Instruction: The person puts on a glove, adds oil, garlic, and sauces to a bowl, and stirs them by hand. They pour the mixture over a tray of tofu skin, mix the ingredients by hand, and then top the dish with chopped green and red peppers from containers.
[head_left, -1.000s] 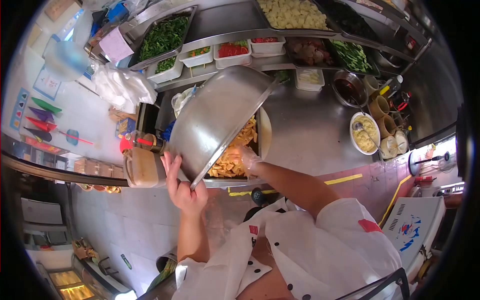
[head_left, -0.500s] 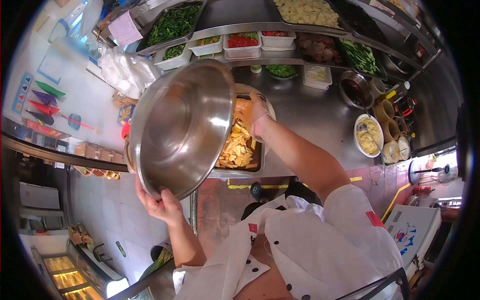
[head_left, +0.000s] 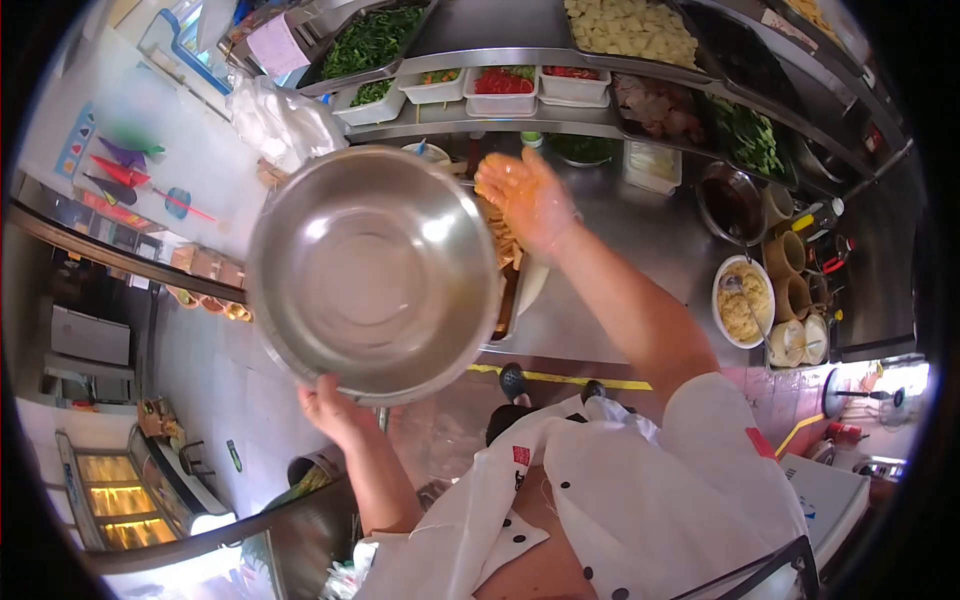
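My left hand grips the near rim of a large steel mixing bowl, its thumb over the edge and its other fingers hidden underneath. The bowl is tilted so that its bare inside faces me, with a few small specks on the wall. Past the bowl's right side, my right hand is raised with fingers spread, holding nothing; orange-yellow liquid coats its fingers and palm. Below it, a metal tray holds pale yellow cut strips. The bowl hides most of that tray.
A white bowl of yellow mash with a spoon stands on the steel counter at right, near a pot of dark sauce. Shelves behind carry greens, diced pale pieces and tubs of chopped red vegetables.
My right hand has come up out of the tray of strips and opened. My left hand has turned the bowl to face me and swung it right over the tray.
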